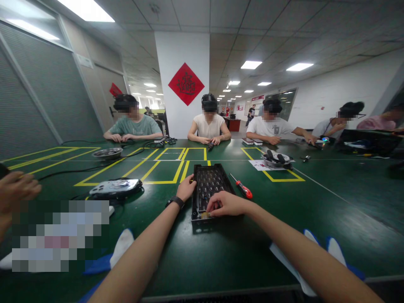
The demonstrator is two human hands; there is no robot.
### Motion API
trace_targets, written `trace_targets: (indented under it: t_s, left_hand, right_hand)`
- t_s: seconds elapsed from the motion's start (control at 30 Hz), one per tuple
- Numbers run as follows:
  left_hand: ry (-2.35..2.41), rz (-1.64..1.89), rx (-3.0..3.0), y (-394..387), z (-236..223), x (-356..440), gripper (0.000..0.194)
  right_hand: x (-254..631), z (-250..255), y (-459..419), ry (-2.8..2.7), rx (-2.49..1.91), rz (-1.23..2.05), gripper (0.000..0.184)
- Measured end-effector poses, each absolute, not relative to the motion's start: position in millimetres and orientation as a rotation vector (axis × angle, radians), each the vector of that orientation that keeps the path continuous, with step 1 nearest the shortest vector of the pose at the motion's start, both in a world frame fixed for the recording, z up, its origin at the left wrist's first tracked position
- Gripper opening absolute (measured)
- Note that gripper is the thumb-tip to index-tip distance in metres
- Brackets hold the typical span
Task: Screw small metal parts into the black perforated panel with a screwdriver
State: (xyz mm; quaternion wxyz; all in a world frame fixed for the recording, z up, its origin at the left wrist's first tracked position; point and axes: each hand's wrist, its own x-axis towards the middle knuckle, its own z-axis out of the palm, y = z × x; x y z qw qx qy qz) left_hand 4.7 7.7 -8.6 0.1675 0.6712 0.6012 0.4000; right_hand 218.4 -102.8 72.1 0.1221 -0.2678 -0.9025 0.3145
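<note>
A shallow black rectangular case (212, 167) lies on the green table, its inside filled with rows of small dark parts. My left hand (187, 188) grips the case's left side, thumb and fingers at the rim. Over the near end of the case, my right hand (222, 203) is closed, fingertips bent down in a pinch. Right at those fingertips, in the near left corner, sits a small yellowish piece (205, 215); whether the fingers hold it is hidden. Just right of the case lies a screwdriver (244, 190) with a red and black handle.
White-and-blue gloves (122, 248) lie at left, more (336, 252) beneath my right forearm. A silvery device (116, 187) and metal bowl (107, 154) stand left; a round metal dish (277, 159) stands right. A co-worker's hand (19, 191) is at far left; several people sit opposite.
</note>
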Motion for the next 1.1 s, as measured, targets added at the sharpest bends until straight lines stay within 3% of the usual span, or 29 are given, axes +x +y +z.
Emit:
trace_targets:
  t_s: [0.17, 0.53, 1.1]
  left_hand:
    - [1.689, 1.113, 1.919, 3.2, -7.7, 4.1, 0.053]
    - [1.747, 1.146, 1.961, -3.1, -7.2, 5.7, 0.048]
    - [1.726, 1.129, 1.953, -4.4, -4.9, 5.7, 0.046]
  right_hand:
    - [224.1, 72.8, -115.2, -2.596, -0.713, 0.59, 0.022]
    - [223.5, 62.0, -115.5, -2.538, -0.747, 0.709, 0.026]
    - [220.9, 62.3, -118.5, -2.615, -0.83, 0.406, 0.02]
